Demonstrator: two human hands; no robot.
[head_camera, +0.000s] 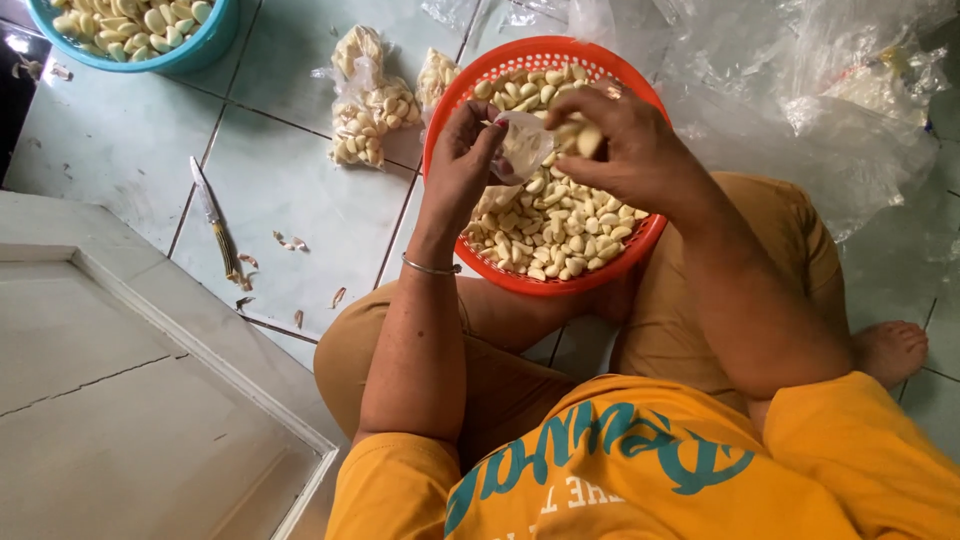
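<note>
A small clear plastic bag (522, 147) is held open above the one red basket (540, 165), just over its heap of peeled garlic cloves (555, 225), too many to count. The left hand (462, 163) pinches the bag's edge between thumb and fingers, curled closed on the plastic. The right hand (622, 140) is cupped, its fingers pressed together around a few cloves (578, 138) at the bag's mouth; how many it grips cannot be told. One thin metal bangle (430, 267) circles the left wrist.

The basket sits on the tiled floor (290, 190) between the person's folded legs. Just beside its left rim lie what look like three filled bags of garlic (368, 105), touching one another. One knife (214, 220) lies on the tiles well apart to the left, with several scraps of peel (292, 243) near it. One blue bowl (195, 45) of cloves stands at the top left corner. A loose heap of empty clear bags (830, 100) spreads to the right of the basket.
</note>
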